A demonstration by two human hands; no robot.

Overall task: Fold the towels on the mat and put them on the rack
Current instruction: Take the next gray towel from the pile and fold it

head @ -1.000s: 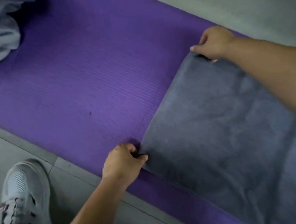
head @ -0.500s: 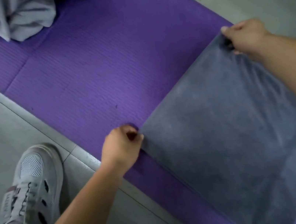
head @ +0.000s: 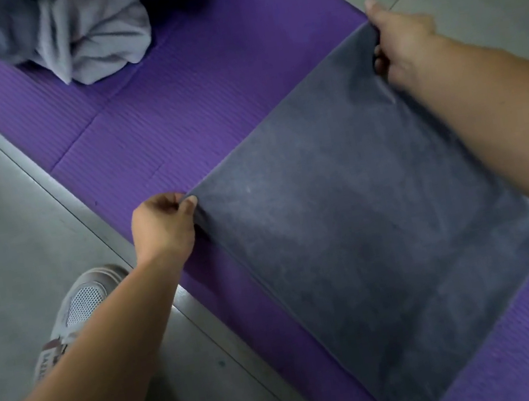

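Grey towel [head: 368, 253] on mat [head: 206, 105], left hand [head: 163, 226] and right hand [head: 404, 39] pinching its corners, seemingly taut

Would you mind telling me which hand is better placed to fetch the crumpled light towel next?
Probably the left hand: it pinches the near corner of the dark towel, closer to the crumpled towel on the mat, while the right hand grips the far corner, farther off.

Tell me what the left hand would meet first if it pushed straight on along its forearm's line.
Only bare purple mat: the left hand, pinching a corner of the dark towel, points up-right, clear of the crumpled towel pile. Height above the mat is unclear.
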